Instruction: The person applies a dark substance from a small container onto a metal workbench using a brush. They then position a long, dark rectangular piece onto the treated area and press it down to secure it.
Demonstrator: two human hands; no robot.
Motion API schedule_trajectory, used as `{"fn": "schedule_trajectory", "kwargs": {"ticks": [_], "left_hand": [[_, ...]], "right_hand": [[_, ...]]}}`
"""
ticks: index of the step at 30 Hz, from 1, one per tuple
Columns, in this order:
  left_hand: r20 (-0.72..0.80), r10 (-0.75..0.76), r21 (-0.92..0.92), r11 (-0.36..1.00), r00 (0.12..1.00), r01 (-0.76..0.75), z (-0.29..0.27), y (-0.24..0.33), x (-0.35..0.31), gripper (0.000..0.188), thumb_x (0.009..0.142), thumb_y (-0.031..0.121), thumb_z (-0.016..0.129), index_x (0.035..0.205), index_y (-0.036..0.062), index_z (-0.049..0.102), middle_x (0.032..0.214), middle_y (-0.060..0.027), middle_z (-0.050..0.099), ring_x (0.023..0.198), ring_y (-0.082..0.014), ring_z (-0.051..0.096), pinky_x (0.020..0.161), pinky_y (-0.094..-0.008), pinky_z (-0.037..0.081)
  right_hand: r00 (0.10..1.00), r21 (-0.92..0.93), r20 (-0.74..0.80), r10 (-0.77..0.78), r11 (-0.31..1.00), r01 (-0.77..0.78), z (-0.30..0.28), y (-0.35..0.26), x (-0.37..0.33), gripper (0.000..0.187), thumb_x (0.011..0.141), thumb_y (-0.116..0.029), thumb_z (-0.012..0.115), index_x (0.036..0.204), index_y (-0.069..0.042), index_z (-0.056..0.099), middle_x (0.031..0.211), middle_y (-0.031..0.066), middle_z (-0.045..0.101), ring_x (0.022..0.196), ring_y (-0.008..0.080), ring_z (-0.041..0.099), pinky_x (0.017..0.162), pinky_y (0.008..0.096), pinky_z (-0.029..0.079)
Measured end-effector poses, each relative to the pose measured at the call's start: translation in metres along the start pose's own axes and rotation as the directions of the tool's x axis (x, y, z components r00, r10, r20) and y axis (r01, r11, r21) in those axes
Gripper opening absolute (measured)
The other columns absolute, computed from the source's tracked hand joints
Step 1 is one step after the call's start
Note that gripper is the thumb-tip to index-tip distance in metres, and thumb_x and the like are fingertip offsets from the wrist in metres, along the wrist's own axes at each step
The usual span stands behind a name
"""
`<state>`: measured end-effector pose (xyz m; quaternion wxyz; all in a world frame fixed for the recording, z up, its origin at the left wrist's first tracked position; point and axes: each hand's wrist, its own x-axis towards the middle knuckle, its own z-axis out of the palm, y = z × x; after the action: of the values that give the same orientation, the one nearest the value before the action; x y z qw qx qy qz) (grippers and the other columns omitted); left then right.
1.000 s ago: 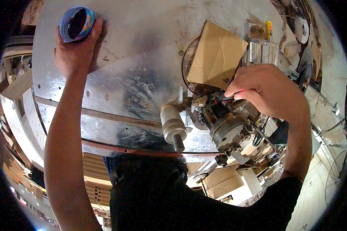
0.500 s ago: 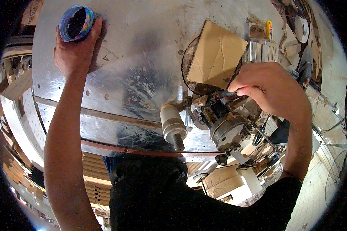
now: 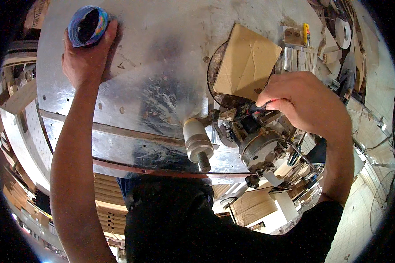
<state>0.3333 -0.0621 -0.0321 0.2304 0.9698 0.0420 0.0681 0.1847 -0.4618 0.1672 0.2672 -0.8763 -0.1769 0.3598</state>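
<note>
My left hand (image 3: 85, 65) is wrapped round a cut-down translucent container (image 3: 102, 22) with a blue rim and dark stuff inside, at the far left of the metal table. At right, my right hand (image 3: 300, 103) pinches a slim red-and-black tool (image 3: 273, 101). Its working end points left into the dark, greasy machine parts (image 3: 250, 125); whether it ends in bristles I cannot make out. Just below that hand sits a round metal motor-like housing (image 3: 261, 149). A piece of brown cardboard (image 3: 248, 61) lies just beyond the machine parts, partly over a round dark opening.
A white and metal cylinder (image 3: 196, 138) stands by the near edge of the metal table (image 3: 162, 26). Farther right are a small yellow box (image 3: 306, 35), a white disc (image 3: 343, 33) and a clutter of parts. Stacked wooden boards (image 3: 107, 199) lie below the table edge.
My right hand has shifted slightly left with the slim tool, over the machine parts. My left hand and the container have stayed in place.
</note>
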Motion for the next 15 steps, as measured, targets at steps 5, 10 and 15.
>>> {"fn": "schedule_trajectory", "kwargs": {"ticks": [5, 10, 15], "left_hand": [[0.013, -0.033, 0.039, 0.999, 0.999, 0.032, -0.007, 0.013, -0.004, 0.09, 0.07, 0.076, 0.097, 0.135, 0.0186, 0.073, 0.132, -0.0101, 0.081, 0.121, -0.0326, 0.078, 0.106, -0.0471, 0.059], [0.035, -0.076, 0.068, 0.995, 0.997, 0.073, -0.009, 0.015, -0.003, 0.089, 0.07, 0.076, 0.097, 0.136, 0.0198, 0.073, 0.132, -0.0107, 0.082, 0.121, -0.0335, 0.078, 0.106, -0.0488, 0.06], [0.016, -0.03, 0.031, 0.999, 0.999, 0.029, -0.008, 0.011, -0.002, 0.089, 0.07, 0.076, 0.096, 0.135, 0.0198, 0.074, 0.131, -0.0118, 0.082, 0.121, -0.0337, 0.078, 0.106, -0.0488, 0.06]], "right_hand": [[0.991, -0.044, 0.08, 0.105, 0.994, -0.102, -0.013, -0.01, 0.001, 0.012, 0.095, -0.012, 0.076, 0.105, -0.007, 0.08, 0.107, 0.0126, 0.082, 0.101, 0.0367, 0.077, 0.092, 0.048, 0.06], [0.995, -0.056, 0.049, 0.086, 0.995, -0.083, -0.011, -0.004, -0.004, 0.012, 0.097, -0.013, 0.076, 0.106, -0.007, 0.08, 0.105, 0.0113, 0.082, 0.101, 0.0357, 0.077, 0.093, 0.0479, 0.059], [0.991, -0.024, 0.046, 0.129, 0.991, -0.128, -0.013, -0.008, -0.002, 0.013, 0.097, -0.014, 0.075, 0.108, -0.008, 0.08, 0.103, 0.0102, 0.081, 0.1, 0.0353, 0.077, 0.095, 0.0477, 0.058]]}}
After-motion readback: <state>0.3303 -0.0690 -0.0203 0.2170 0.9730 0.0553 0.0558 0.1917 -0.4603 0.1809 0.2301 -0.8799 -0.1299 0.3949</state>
